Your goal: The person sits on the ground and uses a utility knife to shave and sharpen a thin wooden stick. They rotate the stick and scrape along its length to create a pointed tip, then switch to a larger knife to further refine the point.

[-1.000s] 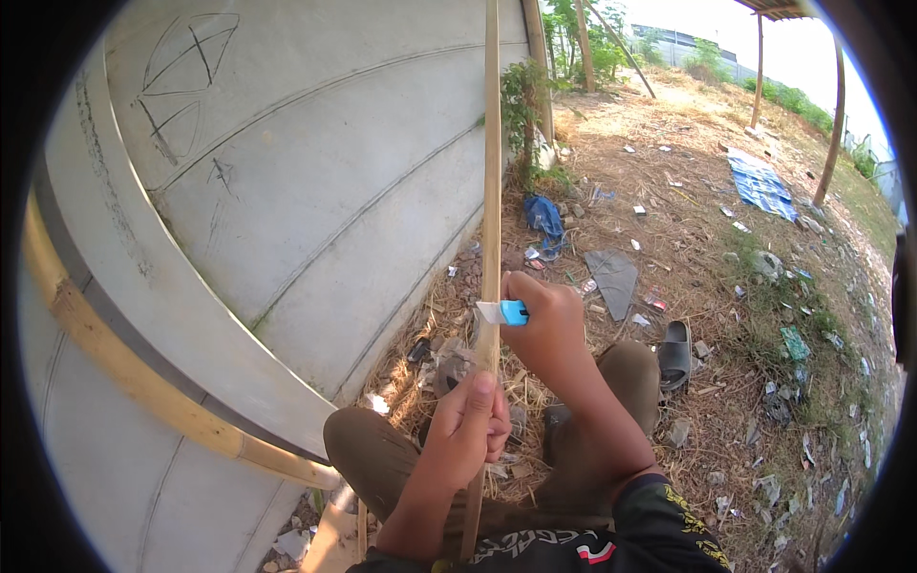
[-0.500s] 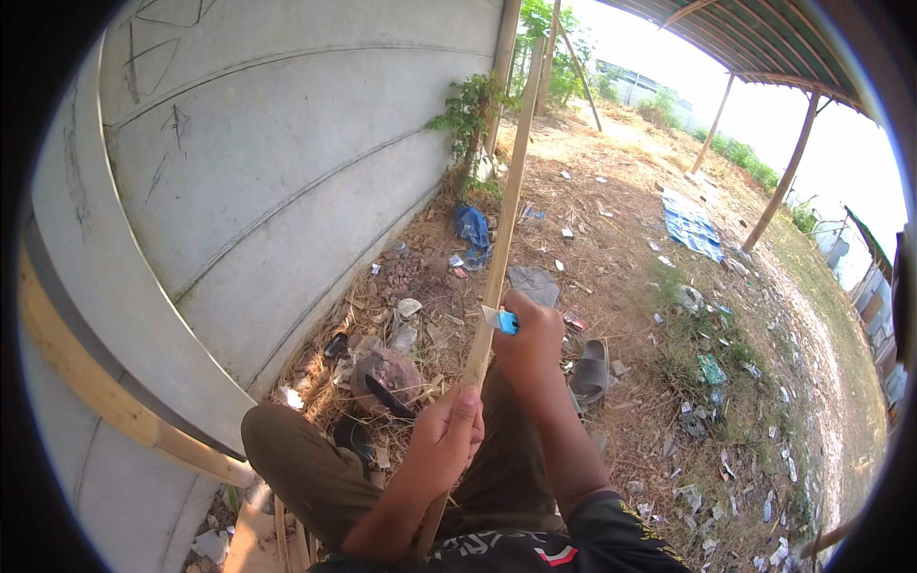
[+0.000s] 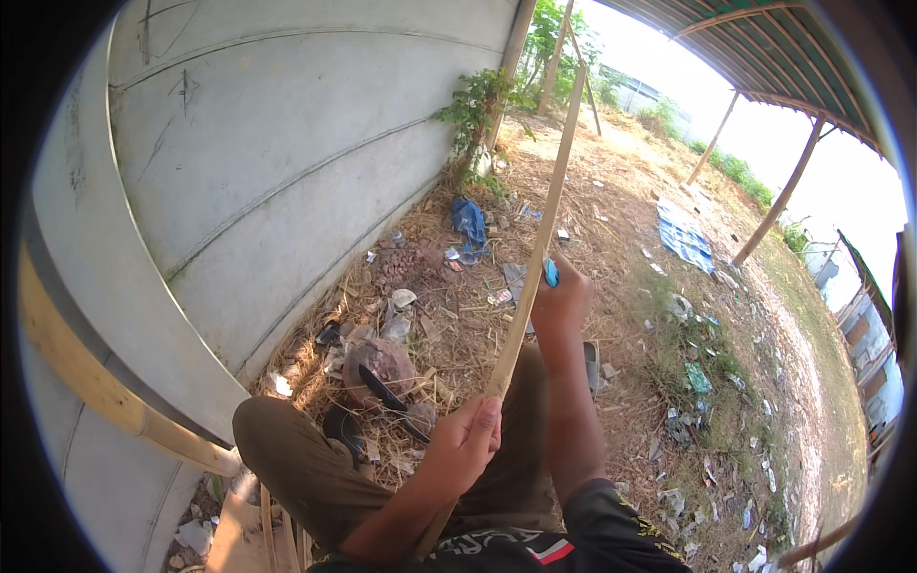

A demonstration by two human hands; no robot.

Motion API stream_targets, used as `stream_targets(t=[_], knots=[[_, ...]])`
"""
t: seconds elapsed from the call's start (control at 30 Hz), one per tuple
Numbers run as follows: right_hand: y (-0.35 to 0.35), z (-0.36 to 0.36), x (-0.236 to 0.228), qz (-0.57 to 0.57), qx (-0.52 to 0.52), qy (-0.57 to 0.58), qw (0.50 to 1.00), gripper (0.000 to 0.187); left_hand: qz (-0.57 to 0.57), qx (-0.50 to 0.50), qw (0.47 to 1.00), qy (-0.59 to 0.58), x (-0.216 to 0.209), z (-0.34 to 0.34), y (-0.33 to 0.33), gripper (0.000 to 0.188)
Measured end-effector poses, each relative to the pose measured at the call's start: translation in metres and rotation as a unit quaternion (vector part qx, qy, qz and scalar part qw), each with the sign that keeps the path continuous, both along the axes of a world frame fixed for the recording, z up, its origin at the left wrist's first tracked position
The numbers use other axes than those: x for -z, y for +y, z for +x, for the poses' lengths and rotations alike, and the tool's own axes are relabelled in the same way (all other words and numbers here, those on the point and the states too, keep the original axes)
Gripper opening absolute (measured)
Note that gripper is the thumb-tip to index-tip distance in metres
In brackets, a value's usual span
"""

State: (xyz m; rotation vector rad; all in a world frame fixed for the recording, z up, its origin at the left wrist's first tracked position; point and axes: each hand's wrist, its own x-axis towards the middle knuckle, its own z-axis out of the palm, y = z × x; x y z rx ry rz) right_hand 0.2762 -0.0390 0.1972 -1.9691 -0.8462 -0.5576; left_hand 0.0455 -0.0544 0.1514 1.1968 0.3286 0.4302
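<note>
Wall [image 3: 306, 124]: grey panels, left
Plant [image 3: 468, 116]: leafy, green, beside the wall
Crumpled plastic [image 3: 468, 220]: blue, near the wall
Sheet [image 3: 684, 237]: blue and white, on the ground [image 3: 621, 229]
Roof [image 3: 783, 48]: upper right, above posts [image 3: 779, 191]

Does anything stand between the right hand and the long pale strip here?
Only the blue tool held in the right hand, at the strip's right edge; nothing else visible does. The left hand grips the strip lower down, clear of that spot. Whether the tool touches the strip, I cannot tell.
</note>
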Motion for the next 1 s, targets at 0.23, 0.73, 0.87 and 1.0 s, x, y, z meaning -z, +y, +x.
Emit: stream_targets(t=[0.23, 0.73, 0.87, 1.0], knots=[[-0.025, -0.045, 0.034, -0.032, -0.096, -0.091, 0.991, 0.014, -0.012, -0.017, 0.999, 0.031, -0.004, -0.007, 0.010, 0.043], [-0.010, 0.063, -0.003, -0.061, 0.039, -0.049, 0.996, 0.014, -0.033, 0.089, 0.993, 0.067, -0.009, 0.010, 0.014, 0.041], [-0.007, 0.080, -0.017, -0.081, 0.093, -0.077, 0.989, 0.010, -0.036, 0.093, 0.992, 0.076, -0.015, 0.010, 0.016, 0.043], [-0.001, 0.078, -0.015, 0.006, 0.059, -0.108, 0.992, 0.008, -0.039, 0.118, 0.989, 0.085, -0.025, 0.001, 0.024, 0.043]])
